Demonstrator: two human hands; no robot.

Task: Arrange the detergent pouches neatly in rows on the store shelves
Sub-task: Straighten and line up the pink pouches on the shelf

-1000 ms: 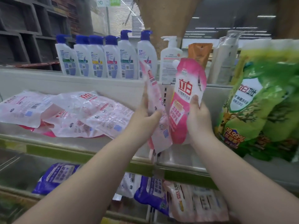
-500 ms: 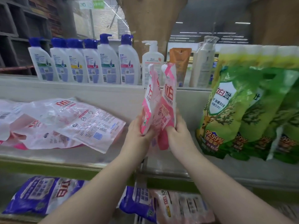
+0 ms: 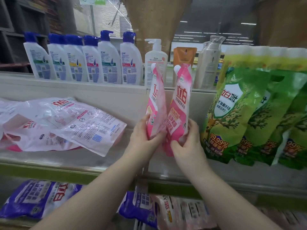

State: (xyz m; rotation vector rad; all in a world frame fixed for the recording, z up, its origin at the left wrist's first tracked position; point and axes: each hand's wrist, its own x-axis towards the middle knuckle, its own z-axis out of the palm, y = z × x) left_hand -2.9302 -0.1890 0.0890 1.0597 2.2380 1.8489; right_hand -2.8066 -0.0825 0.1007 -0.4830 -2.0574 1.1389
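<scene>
Two pink detergent pouches stand upright side by side over the middle shelf (image 3: 83,156). My left hand (image 3: 142,135) grips the left pink pouch (image 3: 157,103) at its lower part. My right hand (image 3: 187,141) grips the right pink pouch (image 3: 180,105) near its base. Their lower edges touch and their spouted tops lean apart. Several more pink and white pouches (image 3: 66,123) lie flat in a loose pile on the same shelf to the left.
Green detergent pouches (image 3: 240,113) stand in a row right of my hands. Blue-capped white bottles (image 3: 93,62), a pump bottle (image 3: 155,58) and an orange pouch (image 3: 184,55) line the top shelf. Purple pouches (image 3: 41,198) and pink ones (image 3: 179,211) lie on the lower shelf.
Both hands brought the two pink pouches together and upright, then their tops spread slightly apart. The view shifted, so the green pouches sit closer to my right hand.
</scene>
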